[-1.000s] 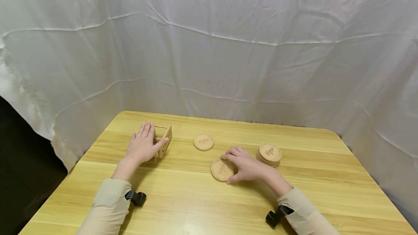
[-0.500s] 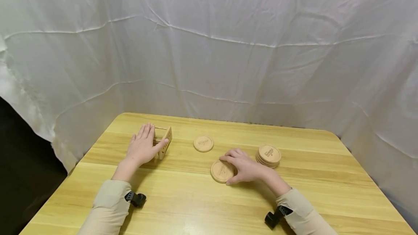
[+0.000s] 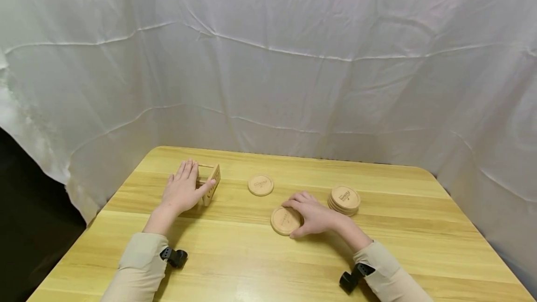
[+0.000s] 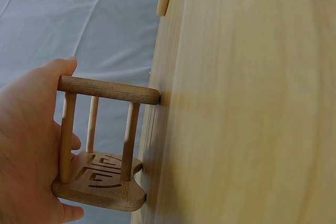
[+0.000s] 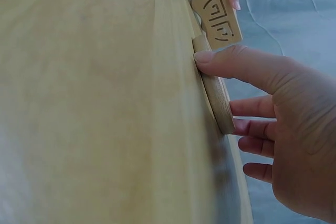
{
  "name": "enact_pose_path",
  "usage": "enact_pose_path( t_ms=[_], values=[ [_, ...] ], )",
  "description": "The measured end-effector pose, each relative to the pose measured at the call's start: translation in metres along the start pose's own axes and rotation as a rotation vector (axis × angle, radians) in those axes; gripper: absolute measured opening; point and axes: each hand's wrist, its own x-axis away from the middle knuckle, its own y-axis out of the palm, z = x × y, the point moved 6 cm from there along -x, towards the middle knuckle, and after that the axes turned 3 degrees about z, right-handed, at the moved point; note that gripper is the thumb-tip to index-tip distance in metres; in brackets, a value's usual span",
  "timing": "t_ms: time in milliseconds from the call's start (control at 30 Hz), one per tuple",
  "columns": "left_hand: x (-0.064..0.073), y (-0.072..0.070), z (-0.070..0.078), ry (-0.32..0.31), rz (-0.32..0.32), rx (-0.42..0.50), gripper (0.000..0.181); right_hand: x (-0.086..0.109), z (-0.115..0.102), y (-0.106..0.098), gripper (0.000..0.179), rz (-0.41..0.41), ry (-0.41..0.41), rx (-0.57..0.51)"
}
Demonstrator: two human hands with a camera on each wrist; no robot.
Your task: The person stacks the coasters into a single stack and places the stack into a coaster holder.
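Note:
A small wooden coaster holder [image 3: 213, 185] with cut-out end panels and thin rods stands at the table's left. My left hand [image 3: 180, 191] grips it from above, thumb on the right panel and fingers over the far side. The left wrist view shows the holder [image 4: 100, 182] spanned between thumb and fingers, no coaster inside. At the middle, my right hand [image 3: 316, 216] holds a round wooden coaster [image 3: 285, 221] by its edge, flat on the table. In the right wrist view, the thumb rests on the coaster's rim [image 5: 217, 96] with the fingers opposite.
Another round coaster [image 3: 260, 185] lies farther back, between the hands. Right of my right hand stands a stack of several coasters [image 3: 345, 199]. White cloth [image 3: 268, 83] hangs behind the wooden table [image 3: 251, 264]. Black cameras are strapped to both wrists.
Hands, holder and coasters keep their places. Only a slight shift of the whole head view shows.

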Motion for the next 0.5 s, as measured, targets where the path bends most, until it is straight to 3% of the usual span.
enact_pose_path(
  t_ms=[500],
  values=[
    [-0.0008,0.0013,-0.0017,-0.004,0.005,-0.007,0.097,-0.0026,-0.0016,0.0007,0.078,0.074,-0.022,0.081]
  ],
)
